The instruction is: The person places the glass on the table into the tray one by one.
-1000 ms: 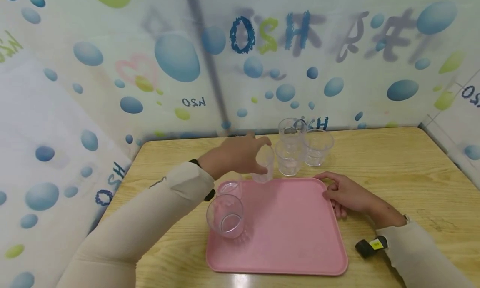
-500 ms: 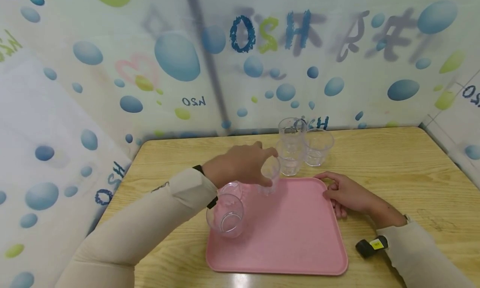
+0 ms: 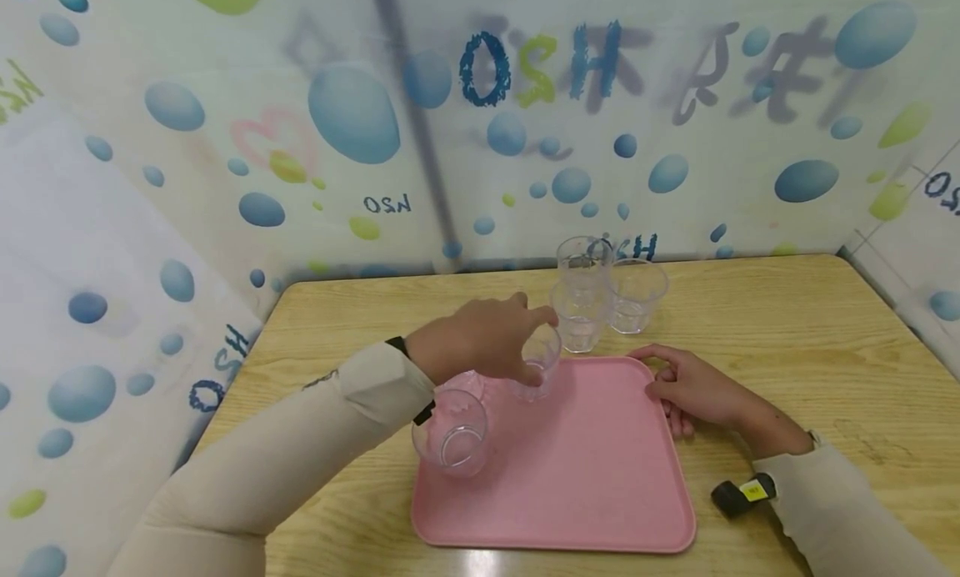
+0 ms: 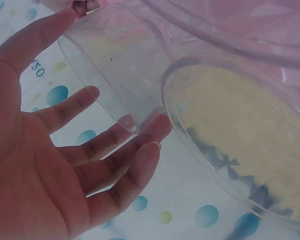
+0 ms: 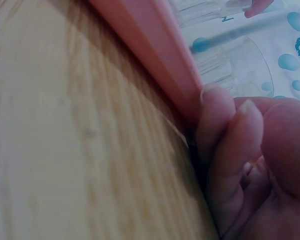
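Note:
My left hand (image 3: 480, 335) holds a clear plastic cup (image 3: 543, 356) over the back of the pink tray (image 3: 600, 485). In the left wrist view the thumb and spread fingers lie around the rim of this cup (image 4: 115, 60). Beside it, a second clear cup (image 4: 230, 115) fills the right of that view. Two clear cups stand on the tray's left side: a front one (image 3: 450, 439), and one behind it (image 3: 471, 382), partly hidden by my arm. At the tray's back right corner, my right hand (image 3: 697, 385) grips the edge with curled fingers, seen close in the right wrist view.
Behind the tray, three more clear cups stand on the wooden table (image 3: 825, 352): a back cup (image 3: 585, 256), a nearer cup (image 3: 577, 318) and a right cup (image 3: 637, 289). A patterned wall sheet (image 3: 510, 185) rises along the table's back edge.
My left hand has brought its cup from behind the tray's back edge towards me and slightly right, down onto the tray's back part. The right hand stays at the tray's corner.

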Demonstrator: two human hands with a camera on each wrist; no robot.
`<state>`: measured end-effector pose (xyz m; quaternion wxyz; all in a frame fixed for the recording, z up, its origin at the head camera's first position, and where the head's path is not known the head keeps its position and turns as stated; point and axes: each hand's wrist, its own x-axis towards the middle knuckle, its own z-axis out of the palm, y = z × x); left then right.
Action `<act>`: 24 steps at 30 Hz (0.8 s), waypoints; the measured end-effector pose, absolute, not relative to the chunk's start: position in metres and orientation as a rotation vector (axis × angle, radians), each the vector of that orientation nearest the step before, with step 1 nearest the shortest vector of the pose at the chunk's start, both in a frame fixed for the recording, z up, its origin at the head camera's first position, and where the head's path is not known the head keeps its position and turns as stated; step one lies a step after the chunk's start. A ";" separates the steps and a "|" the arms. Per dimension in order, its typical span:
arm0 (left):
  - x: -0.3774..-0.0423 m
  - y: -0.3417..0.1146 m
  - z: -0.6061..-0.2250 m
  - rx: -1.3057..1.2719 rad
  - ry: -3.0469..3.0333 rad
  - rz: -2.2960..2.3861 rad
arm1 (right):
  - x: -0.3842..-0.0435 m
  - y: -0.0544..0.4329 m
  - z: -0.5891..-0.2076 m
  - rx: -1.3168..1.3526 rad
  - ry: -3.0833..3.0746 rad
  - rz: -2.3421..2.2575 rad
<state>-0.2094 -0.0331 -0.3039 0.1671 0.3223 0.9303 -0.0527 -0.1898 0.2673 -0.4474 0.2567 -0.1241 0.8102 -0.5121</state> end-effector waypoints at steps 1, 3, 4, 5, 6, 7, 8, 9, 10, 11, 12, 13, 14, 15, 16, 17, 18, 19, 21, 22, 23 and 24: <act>-0.209 -0.033 -0.304 0.915 2.645 -0.151 | -0.190 0.267 -0.447 -0.336 2.198 -1.390; -0.208 -0.034 -0.304 0.910 2.637 -0.143 | -0.190 0.267 -0.447 -0.335 2.197 -1.390; -0.208 -0.034 -0.304 0.906 2.631 -0.138 | -0.190 0.267 -0.447 -0.335 2.198 -1.389; -0.208 -0.034 -0.305 0.904 2.625 -0.132 | -0.190 0.268 -0.447 -0.335 2.198 -1.390; -0.209 -0.034 -0.305 0.903 2.615 -0.127 | -0.190 0.268 -0.447 -0.335 2.197 -1.391; -0.209 -0.034 -0.306 0.903 2.604 -0.122 | -0.190 0.268 -0.447 -0.335 2.197 -1.392; -0.209 -0.035 -0.308 0.903 2.592 -0.118 | -0.190 0.268 -0.447 -0.335 2.196 -1.393; -0.209 -0.035 -0.309 0.903 2.584 -0.118 | -0.190 0.268 -0.447 -0.336 2.197 -1.394; -0.209 -0.035 -0.310 0.903 2.577 -0.114 | -0.190 0.268 -0.447 -0.336 2.197 -1.394; -0.210 -0.035 -0.311 0.905 2.573 -0.115 | -0.190 0.268 -0.448 -0.336 2.196 -1.394; -0.210 -0.034 -0.312 0.908 2.570 -0.118 | -0.190 0.268 -0.448 -0.336 2.196 -1.393; -0.210 -0.034 -0.313 0.911 2.571 -0.120 | -0.190 0.268 -0.448 -0.334 2.196 -1.392; -0.210 -0.034 -0.314 0.913 2.572 -0.120 | -0.190 0.268 -0.448 -0.334 2.196 -1.392; -0.210 -0.034 -0.314 0.917 2.575 -0.121 | -0.190 0.268 -0.448 -0.334 2.196 -1.391; -0.210 -0.034 -0.315 0.921 2.579 -0.124 | -0.190 0.267 -0.448 -0.333 2.196 -1.390; -0.210 -0.034 -0.315 0.925 2.583 -0.129 | -0.190 0.267 -0.448 -0.333 2.197 -1.390; -0.210 -0.033 -0.316 0.929 2.584 -0.130 | -0.190 0.267 -0.448 -0.333 2.197 -1.390; -0.210 -0.033 -0.316 0.934 2.586 -0.135 | -0.190 0.267 -0.448 -0.333 2.198 -1.390; -0.210 -0.033 -0.316 0.940 2.589 -0.150 | -0.190 0.267 -0.448 -0.334 2.199 -1.391; -0.209 -0.032 -0.316 0.942 2.591 -0.160 | -0.190 0.267 -0.448 -0.334 2.201 -1.391; -0.209 -0.032 -0.316 0.943 2.590 -0.167 | -0.190 0.267 -0.448 -0.334 2.203 -1.390; -0.208 -0.031 -0.316 0.946 2.589 -0.184 | -0.190 0.267 -0.448 -0.334 2.206 -1.389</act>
